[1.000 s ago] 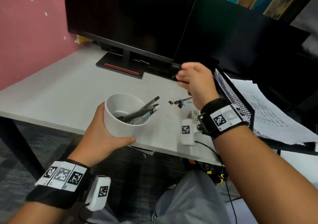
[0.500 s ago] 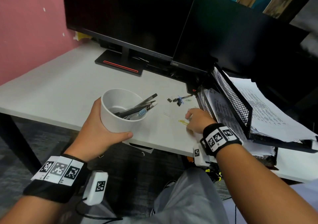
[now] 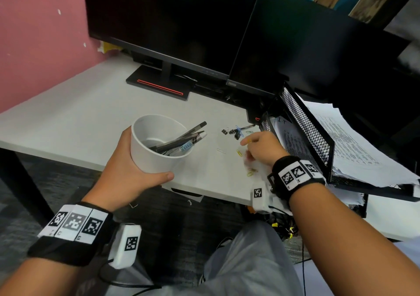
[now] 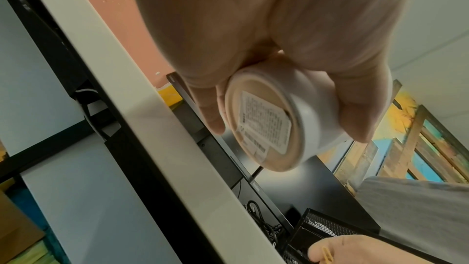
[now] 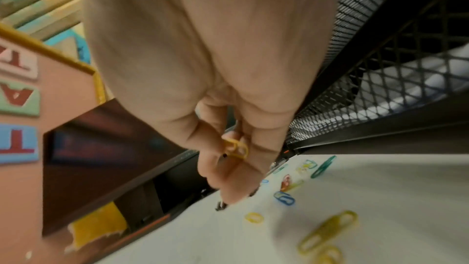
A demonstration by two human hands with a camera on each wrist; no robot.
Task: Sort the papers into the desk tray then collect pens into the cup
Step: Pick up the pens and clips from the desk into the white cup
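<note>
**Cup held at the desk's front edge, right hand on a paper clip**

Here the left hand (image 3: 127, 177) wraps fingers and thumb round a white, round plastic cup (image 3: 156, 150), holding it just off the front edge of the white desk (image 3: 75, 118). Several dark pens (image 3: 181, 140) lie slanted inside the cup, their ends sticking out over its rim toward the right. The left wrist view shows the cup's tan underside with a printed label (image 4: 265, 124).

The right hand (image 3: 263, 148) hovers low over the desk near its front right corner, finger and thumb pinching a yellow paper clip (image 5: 234, 148). More coloured paper clips (image 5: 327, 234) lie scattered on the desk below it. Farther back rests one black pen (image 3: 246, 127) among small black binder clips (image 3: 227, 131).

At the desk's right edge stands a black wire-mesh desk tray (image 3: 304, 134), with printed white papers (image 3: 350, 141) stacked in it.
</note>
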